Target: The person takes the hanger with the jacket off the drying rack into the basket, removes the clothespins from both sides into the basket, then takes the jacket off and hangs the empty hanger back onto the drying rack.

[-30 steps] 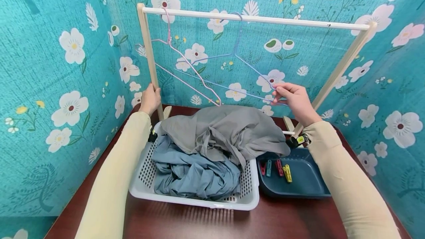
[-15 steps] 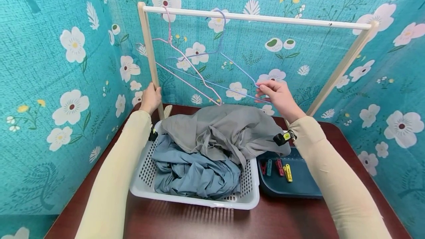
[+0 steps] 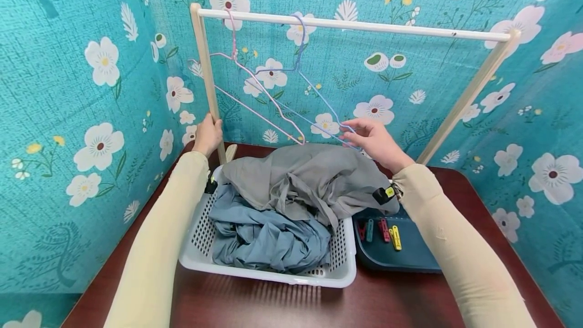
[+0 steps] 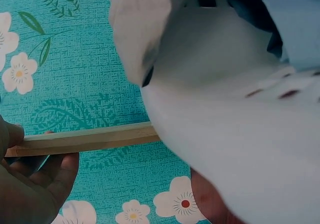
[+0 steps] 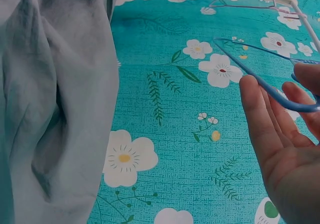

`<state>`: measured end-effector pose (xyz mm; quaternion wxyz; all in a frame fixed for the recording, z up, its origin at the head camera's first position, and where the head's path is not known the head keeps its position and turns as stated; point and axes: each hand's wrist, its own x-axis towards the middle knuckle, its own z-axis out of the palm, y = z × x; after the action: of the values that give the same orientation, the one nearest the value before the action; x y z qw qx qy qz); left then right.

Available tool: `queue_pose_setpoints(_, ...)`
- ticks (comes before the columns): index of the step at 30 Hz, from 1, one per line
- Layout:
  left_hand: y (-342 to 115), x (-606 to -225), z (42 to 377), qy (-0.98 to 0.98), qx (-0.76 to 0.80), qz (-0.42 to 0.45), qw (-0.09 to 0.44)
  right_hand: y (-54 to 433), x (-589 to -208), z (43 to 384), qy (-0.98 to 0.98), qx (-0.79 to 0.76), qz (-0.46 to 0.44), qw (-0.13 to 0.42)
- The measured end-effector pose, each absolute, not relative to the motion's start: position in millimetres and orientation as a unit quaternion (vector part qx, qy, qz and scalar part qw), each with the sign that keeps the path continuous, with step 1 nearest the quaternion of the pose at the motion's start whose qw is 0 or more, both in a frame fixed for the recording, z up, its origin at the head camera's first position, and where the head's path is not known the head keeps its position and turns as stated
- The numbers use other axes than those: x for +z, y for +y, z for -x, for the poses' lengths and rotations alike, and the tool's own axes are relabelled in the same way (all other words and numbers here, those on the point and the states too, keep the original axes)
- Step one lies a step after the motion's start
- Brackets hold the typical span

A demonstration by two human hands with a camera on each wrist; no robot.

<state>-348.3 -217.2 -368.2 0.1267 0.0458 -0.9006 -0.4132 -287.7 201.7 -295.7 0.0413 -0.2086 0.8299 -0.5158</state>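
Note:
In the head view, my left hand (image 3: 208, 135) grips the left wooden post (image 3: 206, 72) of a clothes rack; the left wrist view shows thumb and fingers on either side of this post (image 4: 90, 138). A blue wire hanger (image 3: 319, 96) hangs from the white rail (image 3: 364, 25). My right hand (image 3: 375, 140) is at the hanger's right corner. Seen from the right wrist, the blue hanger (image 5: 272, 93) crosses the fairly straight fingers (image 5: 262, 116), with thumb and fingertips apart. To its left hangs a pink wire hanger (image 3: 268, 97).
A white laundry basket (image 3: 268, 278) holds grey cloth (image 3: 319, 176) and blue-grey cloth (image 3: 268, 239) below the rack. Beside it, a dark blue tray (image 3: 414, 247) contains several clothespins (image 3: 395, 238). Both stand on a dark red table (image 3: 218, 308) before flowered teal fabric.
The blue hanger has slid left along the rail, moved by my right hand. It has turned, and the right fingers have loosened around its corner. My left hand has stayed on the post.

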Motion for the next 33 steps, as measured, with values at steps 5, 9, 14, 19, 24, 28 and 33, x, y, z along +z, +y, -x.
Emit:
queue_pose_setpoints(5, -217, -366, 348, -0.899, -0.420, -0.048, 0.114, 208, -297, 280, 0.838, -0.505, 0.197, 0.061)
queue_pose_setpoints(9, -220, -363, 345, -0.896, -0.431, -0.043, 0.097, 221, -304, 275, 0.851, -0.477, 0.201, 0.083)
queue_pose_setpoints(14, -224, -360, 333, -0.914, -0.403, -0.053, 0.002, 247, -318, 266, 0.866, -0.447, 0.190, 0.123)
queue_pose_setpoints(19, -228, -359, 321, -0.926, -0.343, -0.052, -0.147, 277, -327, 257, 0.874, -0.436, 0.147, 0.156)
queue_pose_setpoints(24, -228, -363, 315, -0.915, -0.336, -0.013, -0.222, 302, -342, 258, 0.900, -0.377, 0.111, 0.187)
queue_pose_setpoints(28, -223, -366, 311, -0.916, -0.311, 0.020, -0.252, 312, -354, 260, 0.902, -0.349, 0.091, 0.239)
queue_pose_setpoints(33, -211, -365, 308, -0.921, -0.282, 0.074, -0.258, 312, -359, 259, 0.894, -0.325, 0.109, 0.287)
